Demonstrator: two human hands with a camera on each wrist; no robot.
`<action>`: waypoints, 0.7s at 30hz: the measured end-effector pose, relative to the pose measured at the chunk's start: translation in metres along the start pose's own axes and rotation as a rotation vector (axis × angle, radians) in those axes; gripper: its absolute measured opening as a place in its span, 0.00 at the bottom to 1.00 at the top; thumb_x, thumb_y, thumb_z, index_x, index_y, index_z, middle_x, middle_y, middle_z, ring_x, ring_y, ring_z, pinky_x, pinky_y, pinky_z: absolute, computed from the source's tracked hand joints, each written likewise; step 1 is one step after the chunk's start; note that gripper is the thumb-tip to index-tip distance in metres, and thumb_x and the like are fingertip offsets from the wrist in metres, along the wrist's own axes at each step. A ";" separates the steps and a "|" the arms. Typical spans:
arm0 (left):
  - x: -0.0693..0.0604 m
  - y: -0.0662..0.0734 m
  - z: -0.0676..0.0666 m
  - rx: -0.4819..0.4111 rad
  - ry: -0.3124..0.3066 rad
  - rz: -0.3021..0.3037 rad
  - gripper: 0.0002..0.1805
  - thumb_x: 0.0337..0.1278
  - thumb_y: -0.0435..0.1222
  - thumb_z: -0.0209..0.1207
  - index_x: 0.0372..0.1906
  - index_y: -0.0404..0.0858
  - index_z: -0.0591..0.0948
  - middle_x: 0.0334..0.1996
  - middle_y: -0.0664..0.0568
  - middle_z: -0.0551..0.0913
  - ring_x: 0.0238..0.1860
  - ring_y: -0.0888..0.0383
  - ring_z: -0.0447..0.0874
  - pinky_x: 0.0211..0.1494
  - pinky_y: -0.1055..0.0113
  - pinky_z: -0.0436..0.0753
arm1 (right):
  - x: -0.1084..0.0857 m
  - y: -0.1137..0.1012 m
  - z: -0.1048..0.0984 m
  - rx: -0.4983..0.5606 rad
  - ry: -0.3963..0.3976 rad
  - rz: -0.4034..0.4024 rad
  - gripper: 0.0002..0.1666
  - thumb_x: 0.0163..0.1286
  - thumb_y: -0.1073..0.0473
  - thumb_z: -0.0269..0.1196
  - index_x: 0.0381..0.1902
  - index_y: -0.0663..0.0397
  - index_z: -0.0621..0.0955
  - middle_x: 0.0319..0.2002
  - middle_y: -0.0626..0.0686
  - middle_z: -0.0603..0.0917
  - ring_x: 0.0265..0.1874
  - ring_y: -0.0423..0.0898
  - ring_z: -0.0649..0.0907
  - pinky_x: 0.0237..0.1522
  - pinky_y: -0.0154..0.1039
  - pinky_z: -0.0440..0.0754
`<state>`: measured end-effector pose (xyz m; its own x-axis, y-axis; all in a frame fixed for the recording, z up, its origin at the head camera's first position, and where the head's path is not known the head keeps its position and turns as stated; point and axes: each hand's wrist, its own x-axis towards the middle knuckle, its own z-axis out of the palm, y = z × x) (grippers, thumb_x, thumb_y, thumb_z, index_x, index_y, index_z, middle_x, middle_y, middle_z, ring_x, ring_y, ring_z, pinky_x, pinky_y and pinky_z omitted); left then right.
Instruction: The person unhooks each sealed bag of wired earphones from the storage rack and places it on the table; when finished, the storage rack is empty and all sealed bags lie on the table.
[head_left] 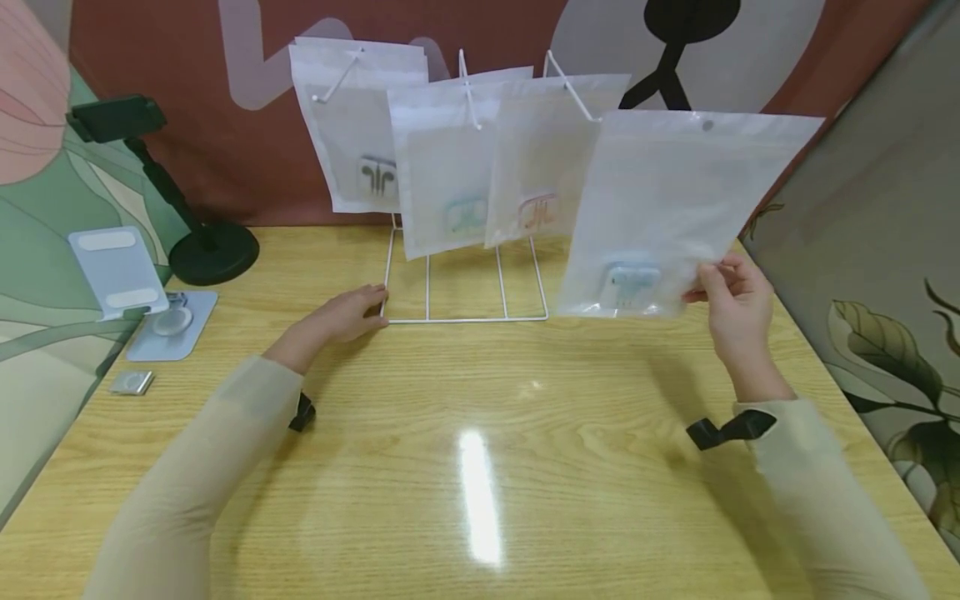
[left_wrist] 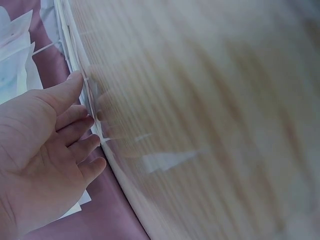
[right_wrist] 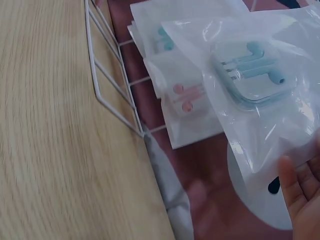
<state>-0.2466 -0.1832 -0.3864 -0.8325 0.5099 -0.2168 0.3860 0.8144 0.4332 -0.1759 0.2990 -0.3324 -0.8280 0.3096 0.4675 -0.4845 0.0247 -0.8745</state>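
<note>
My right hand (head_left: 741, 308) pinches the lower right edge of a translucent zip bag (head_left: 675, 183), with blue earphones (right_wrist: 257, 70) in a clear case inside. The bag's top hole has no hook through it; its top left corner overlaps the tip of the right hook in the head view. My left hand (head_left: 341, 315) rests its loosely bent fingers at the front left corner of a white wire rack (head_left: 465, 321). Three hooks on the rack carry bags: one with dark earphones (head_left: 377, 177), one with green earphones (head_left: 467, 217), one with pink earphones (head_left: 538, 214).
At the left stand a black phone holder (head_left: 213, 250) and a pale blue folding stand (head_left: 174, 333). A small silver square object (head_left: 132, 382) lies near the table's left edge. Behind the wooden table (head_left: 405, 467) hangs a red patterned backdrop (head_left: 172, 58).
</note>
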 end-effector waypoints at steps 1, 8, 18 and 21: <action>0.000 0.000 0.000 0.002 0.000 -0.001 0.33 0.65 0.39 0.52 0.67 0.26 0.55 0.68 0.33 0.50 0.67 0.38 0.46 0.68 0.48 0.48 | 0.001 0.001 -0.004 -0.006 0.020 0.001 0.03 0.63 0.70 0.59 0.29 0.64 0.77 0.23 0.53 0.81 0.19 0.42 0.79 0.21 0.29 0.80; 0.000 0.001 0.000 0.008 0.004 0.000 0.33 0.65 0.39 0.52 0.68 0.26 0.55 0.68 0.33 0.50 0.68 0.38 0.46 0.68 0.48 0.48 | 0.004 0.011 -0.027 -0.039 0.131 0.088 0.02 0.64 0.68 0.58 0.32 0.60 0.79 0.20 0.54 0.78 0.14 0.42 0.77 0.15 0.28 0.77; 0.000 0.002 0.000 0.023 -0.004 -0.011 0.33 0.66 0.39 0.50 0.68 0.26 0.54 0.68 0.33 0.49 0.68 0.38 0.44 0.68 0.48 0.47 | 0.015 0.033 -0.047 -0.046 0.022 0.415 0.01 0.67 0.65 0.56 0.35 0.55 0.74 0.19 0.49 0.77 0.14 0.39 0.77 0.16 0.27 0.78; -0.001 0.003 0.000 0.019 -0.005 -0.012 0.33 0.66 0.39 0.51 0.68 0.26 0.54 0.68 0.34 0.49 0.68 0.38 0.44 0.68 0.48 0.47 | 0.019 0.040 -0.049 -0.081 -0.067 0.512 0.02 0.68 0.62 0.56 0.37 0.54 0.72 0.20 0.47 0.75 0.17 0.37 0.77 0.19 0.26 0.78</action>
<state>-0.2449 -0.1812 -0.3855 -0.8348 0.5019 -0.2263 0.3838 0.8252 0.4143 -0.1973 0.3525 -0.3649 -0.9707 0.2396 -0.0173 0.0081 -0.0396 -0.9992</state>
